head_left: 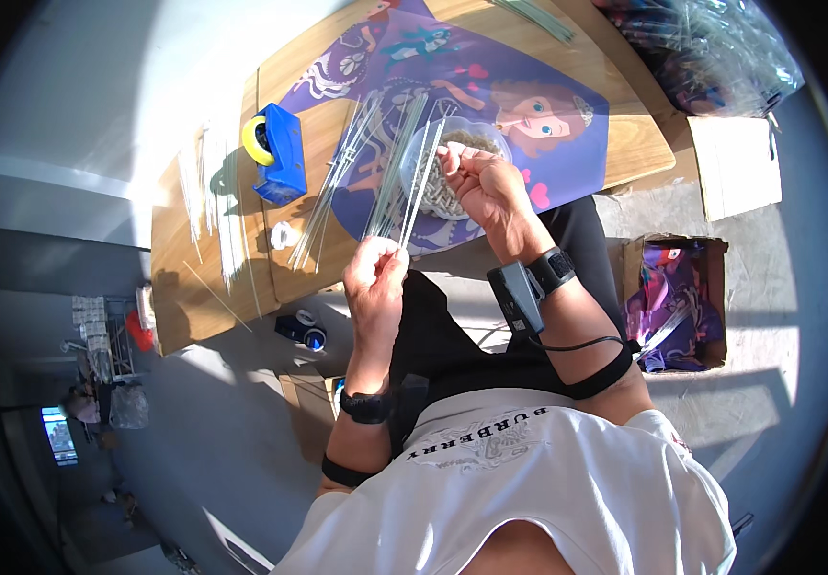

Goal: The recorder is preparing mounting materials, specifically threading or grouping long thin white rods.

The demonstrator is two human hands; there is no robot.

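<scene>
My left hand (375,276) is closed on the lower ends of a couple of thin pale rods (424,180), which point up and away over the clear round bowl (407,165). Inside the bowl lie many small whitish pieces (441,199). My right hand (487,188) is over the bowl's right side, fingers curled and drawn together near the rods; whatever they pinch is too small to name. Under the bowl spreads a purple printed kite-shaped sheet (577,163) with a cartoon figure. More pale rods (347,158) lie in loose bundles left of the bowl.
A blue tape dispenser (284,158) with yellow tape stands on the wooden table (184,311), near a small white roll (283,236). Further rods (227,220) lie at the left. A cardboard box (715,305) of purple sheets sits on the floor at right, below plastic-wrapped packs (711,57).
</scene>
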